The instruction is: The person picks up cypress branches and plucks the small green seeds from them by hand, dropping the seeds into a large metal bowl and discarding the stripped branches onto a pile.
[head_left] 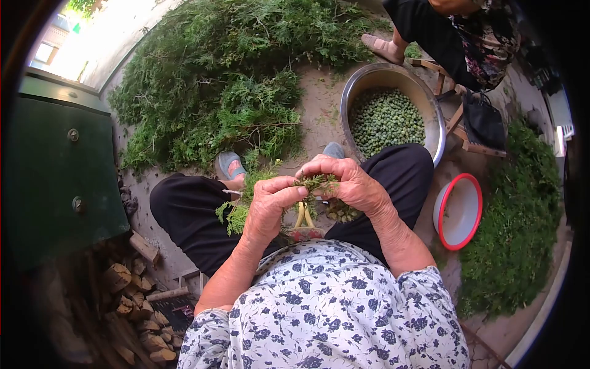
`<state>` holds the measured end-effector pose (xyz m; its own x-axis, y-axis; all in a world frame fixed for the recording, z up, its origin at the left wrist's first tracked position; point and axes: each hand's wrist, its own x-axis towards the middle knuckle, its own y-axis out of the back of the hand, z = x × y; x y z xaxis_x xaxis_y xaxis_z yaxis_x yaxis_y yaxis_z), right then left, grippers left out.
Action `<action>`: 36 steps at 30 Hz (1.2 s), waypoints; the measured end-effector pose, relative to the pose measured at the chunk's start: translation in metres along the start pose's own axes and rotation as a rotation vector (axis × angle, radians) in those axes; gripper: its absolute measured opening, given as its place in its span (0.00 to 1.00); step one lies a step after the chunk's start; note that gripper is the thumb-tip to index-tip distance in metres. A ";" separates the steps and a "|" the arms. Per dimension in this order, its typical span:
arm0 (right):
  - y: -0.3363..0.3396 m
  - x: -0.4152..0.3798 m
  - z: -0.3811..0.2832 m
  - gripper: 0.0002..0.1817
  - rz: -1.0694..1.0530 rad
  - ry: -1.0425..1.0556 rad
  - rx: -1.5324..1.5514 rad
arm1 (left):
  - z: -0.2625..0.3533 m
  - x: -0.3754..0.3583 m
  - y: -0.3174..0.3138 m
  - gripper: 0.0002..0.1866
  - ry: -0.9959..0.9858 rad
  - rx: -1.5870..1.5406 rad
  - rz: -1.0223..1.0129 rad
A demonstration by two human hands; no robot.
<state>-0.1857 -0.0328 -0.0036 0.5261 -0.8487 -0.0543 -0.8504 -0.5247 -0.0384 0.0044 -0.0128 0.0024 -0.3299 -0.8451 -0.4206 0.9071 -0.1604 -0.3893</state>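
At frame centre, the left hand (pixel 268 206) and right hand (pixel 347 181) both pinch one green sprig (pixel 314 182); a metal basin (pixel 434 117) of green seeds (pixel 386 120) sits upper right.

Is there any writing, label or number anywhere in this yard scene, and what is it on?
No readable text anywhere.
The green cabinet shows only knobs, no lettering.
The metal basin and the red-rimmed bowl are unmarked.
The blouse carries a flower print, no words.
The left hand and right hand hold a green sprig, which bears no tag.
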 end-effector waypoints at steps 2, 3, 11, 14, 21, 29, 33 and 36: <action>-0.001 -0.002 -0.008 0.17 0.007 -0.088 0.069 | 0.004 -0.001 -0.005 0.04 0.036 -0.004 0.049; 0.000 -0.003 -0.011 0.16 0.016 -0.177 0.138 | 0.003 -0.001 -0.004 0.04 0.037 -0.004 0.050; -0.006 -0.008 0.002 0.09 0.129 0.093 -0.466 | 0.001 -0.002 -0.006 0.04 0.051 -0.051 0.060; -0.007 -0.005 0.011 0.06 0.274 0.268 -0.700 | 0.001 -0.004 -0.010 0.05 -0.021 -0.031 0.084; 0.004 -0.018 -0.020 0.07 0.415 -0.017 0.075 | -0.006 -0.003 -0.004 0.06 -0.111 0.225 0.216; -0.026 -0.010 -0.010 0.10 0.366 0.144 -0.435 | -0.005 -0.003 -0.009 0.05 -0.176 0.394 0.229; -0.033 -0.006 -0.006 0.09 0.406 0.162 -0.465 | -0.006 -0.003 -0.006 0.07 -0.179 0.426 0.223; -0.034 -0.007 -0.011 0.10 0.381 0.085 -0.382 | -0.015 0.000 -0.001 0.06 -0.173 0.290 0.201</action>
<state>-0.1607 -0.0094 0.0090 0.1916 -0.9775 0.0881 -0.9302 -0.1523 0.3340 -0.0005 -0.0052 -0.0093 -0.1119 -0.9440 -0.3104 0.9935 -0.0997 -0.0547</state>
